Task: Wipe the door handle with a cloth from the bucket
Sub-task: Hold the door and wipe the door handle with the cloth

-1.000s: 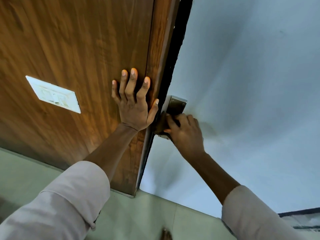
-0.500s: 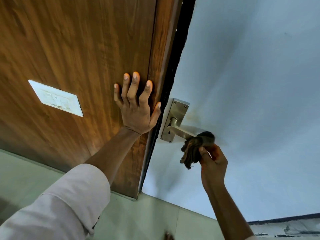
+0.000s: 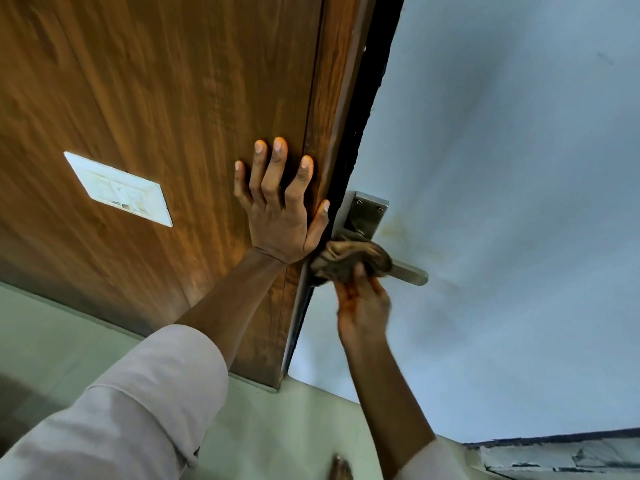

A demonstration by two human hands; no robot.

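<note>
**Q:** Since half a second ago, what has shifted?

**A:** Then, the right hand held the crumpled brown rag cloth at the free end of the brushed-steel lever door handle; now the cloth sits at the lever's root, just below the rectangular steel backplate, leaving the tip bare.

**Q:** How are the fingers set?

**A:** Right fingers are curled closed, pinching the cloth around the lever from beneath. The left hand lies flat with fingers spread, holding nothing, pressed on the brown wood-grain panel just left of the handle.

**Q:** How will the cloth handle?

**A:** It looks soft, light and limp, conforming to the bar; probably damp, so slightly slippery on smooth metal. Gripping the bunched middle, wrapped over the lever, seems best. The handle is rigid but may pivot downward under pressure.

**Q:** Other features?

**A:** A white switch plate lies well left of the handle; the pale blue door face surrounds it.
</note>
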